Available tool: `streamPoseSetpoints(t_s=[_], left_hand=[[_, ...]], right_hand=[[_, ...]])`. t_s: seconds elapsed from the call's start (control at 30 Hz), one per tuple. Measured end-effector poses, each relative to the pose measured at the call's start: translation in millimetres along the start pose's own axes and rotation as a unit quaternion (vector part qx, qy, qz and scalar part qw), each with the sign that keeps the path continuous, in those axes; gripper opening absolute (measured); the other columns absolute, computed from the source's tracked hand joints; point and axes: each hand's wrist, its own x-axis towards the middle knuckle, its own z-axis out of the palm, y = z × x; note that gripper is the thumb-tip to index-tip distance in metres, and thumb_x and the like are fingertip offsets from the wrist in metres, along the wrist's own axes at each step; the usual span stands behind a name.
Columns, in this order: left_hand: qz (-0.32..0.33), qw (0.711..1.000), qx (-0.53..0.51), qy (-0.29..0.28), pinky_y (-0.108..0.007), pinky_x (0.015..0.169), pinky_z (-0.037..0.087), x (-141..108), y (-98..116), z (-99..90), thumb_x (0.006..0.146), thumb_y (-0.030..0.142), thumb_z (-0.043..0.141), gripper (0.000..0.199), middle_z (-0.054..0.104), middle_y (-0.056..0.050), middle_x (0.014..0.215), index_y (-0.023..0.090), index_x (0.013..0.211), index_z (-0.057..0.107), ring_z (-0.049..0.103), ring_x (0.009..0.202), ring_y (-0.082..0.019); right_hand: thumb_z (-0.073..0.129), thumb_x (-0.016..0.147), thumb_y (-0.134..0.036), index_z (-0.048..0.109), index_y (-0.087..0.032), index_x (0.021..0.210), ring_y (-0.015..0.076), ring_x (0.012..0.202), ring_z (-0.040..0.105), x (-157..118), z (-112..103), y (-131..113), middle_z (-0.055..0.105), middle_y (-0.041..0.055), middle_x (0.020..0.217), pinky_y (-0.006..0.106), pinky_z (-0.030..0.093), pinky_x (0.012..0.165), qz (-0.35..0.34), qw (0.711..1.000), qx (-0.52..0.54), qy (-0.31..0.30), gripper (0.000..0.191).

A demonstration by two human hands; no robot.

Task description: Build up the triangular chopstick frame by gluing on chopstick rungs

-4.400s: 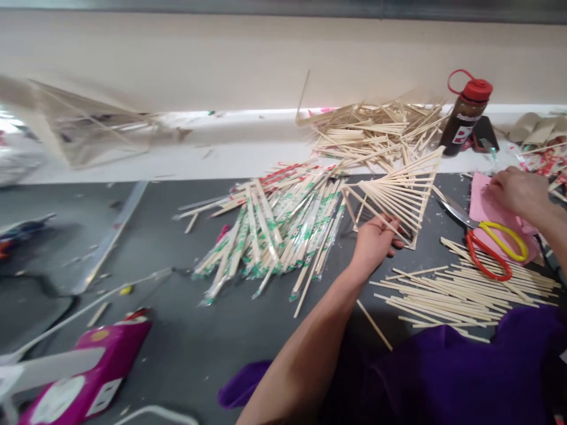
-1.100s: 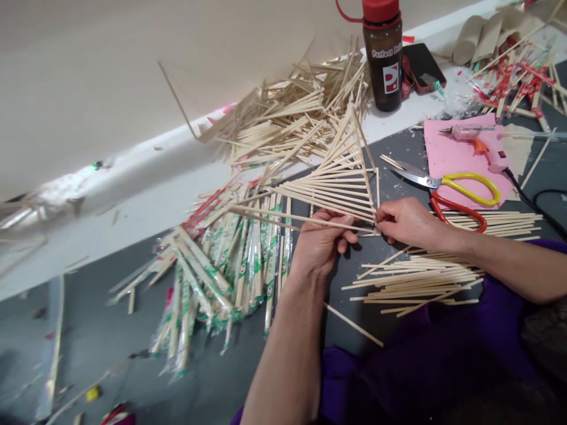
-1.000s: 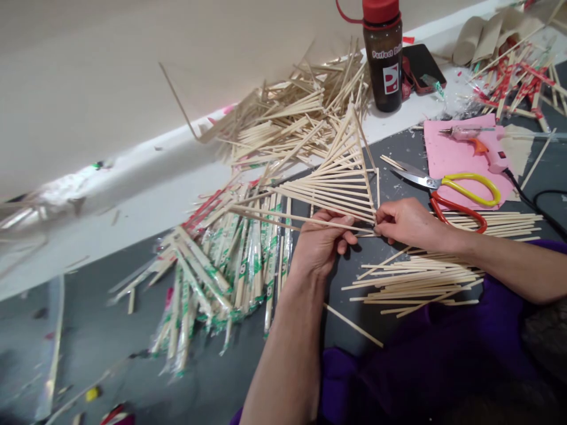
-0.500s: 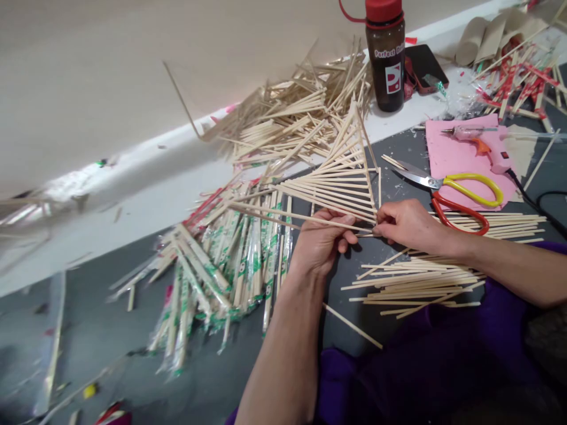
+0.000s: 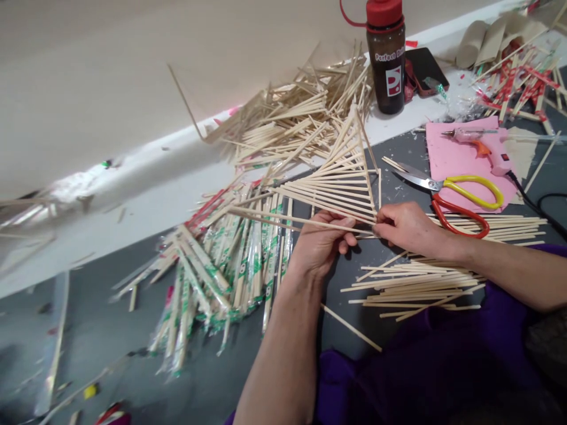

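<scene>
A fan-like frame of thin wooden chopsticks [image 5: 330, 196] stands in front of me, its sticks set in a twisting row. My left hand [image 5: 325, 239] is closed around a chopstick [image 5: 283, 216] along the frame's near edge, thumb on top. At the frame's near right corner my right hand [image 5: 396, 224] pinches the stick ends; its fingertips hide the joint. Just right of that hand lie scissors [image 5: 436, 186] with one yellow and one red handle. Loose chopsticks [image 5: 416, 283] are spread below my right forearm.
Wrapped chopsticks [image 5: 239, 260] lie in a heap at left, with a pile of bare sticks [image 5: 283, 124] behind. A dark bottle [image 5: 387, 65] with red lid stands beside a phone [image 5: 427, 71]. A pink glue gun [image 5: 481, 144] rests on pink paper [image 5: 436, 156], its cord running right.
Both hands keep their hold at nearly the same spots on the frame. The whole view has shifted very slightly.
</scene>
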Motion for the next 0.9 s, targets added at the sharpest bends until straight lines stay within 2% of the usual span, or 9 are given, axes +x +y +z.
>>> streamPoseSetpoints(t_s=[0.37, 0.77, 0.9], left_hand=[[-0.006, 1.0, -0.007, 0.002, -0.013, 0.029, 0.03, 2.6, -2.0, -2.9, 0.05, 0.023, 0.079, 0.022, 0.065, 0.0, 0.059, 0.013, 0.064, 0.064, 0.051, 0.038, -0.005], [-0.007, 1.0, 0.001, 0.01, -0.013, 0.029, 0.031, 1.0, -1.3, -1.9, 0.051, 0.023, 0.078, 0.022, 0.067, -0.001, 0.062, 0.012, 0.066, 0.066, 0.053, 0.04, -0.006], [-0.006, 1.0, -0.004, 0.006, -0.013, 0.029, 0.03, 1.2, -2.2, -2.1, 0.051, 0.024, 0.078, 0.022, 0.065, 0.0, 0.058, 0.012, 0.065, 0.066, 0.052, 0.039, -0.006]], right_hand=[[0.062, 0.078, -0.017, 0.068, -0.013, 0.076, 0.0096, 0.054, 0.054, 0.5, 1.4, 1.0, 0.064, -0.0003, 0.059, 0.022, 0.034, 0.055, 0.003, 1.0, 0.002, 0.006, 0.007], [0.057, 0.084, -0.015, 0.069, -0.013, 0.075, 0.009, 0.05, 0.053, 0.2, -3.5, -2.8, 0.062, -0.0007, 0.053, 0.022, 0.035, 0.055, 0.009, 1.0, 0.008, -0.024, 0.015], [0.056, 0.084, -0.014, 0.07, -0.013, 0.076, 0.0091, 0.049, 0.053, 0.0, -3.6, -2.1, 0.062, -0.0009, 0.052, 0.022, 0.035, 0.055, 0.005, 1.0, 0.015, -0.027, 0.016]])
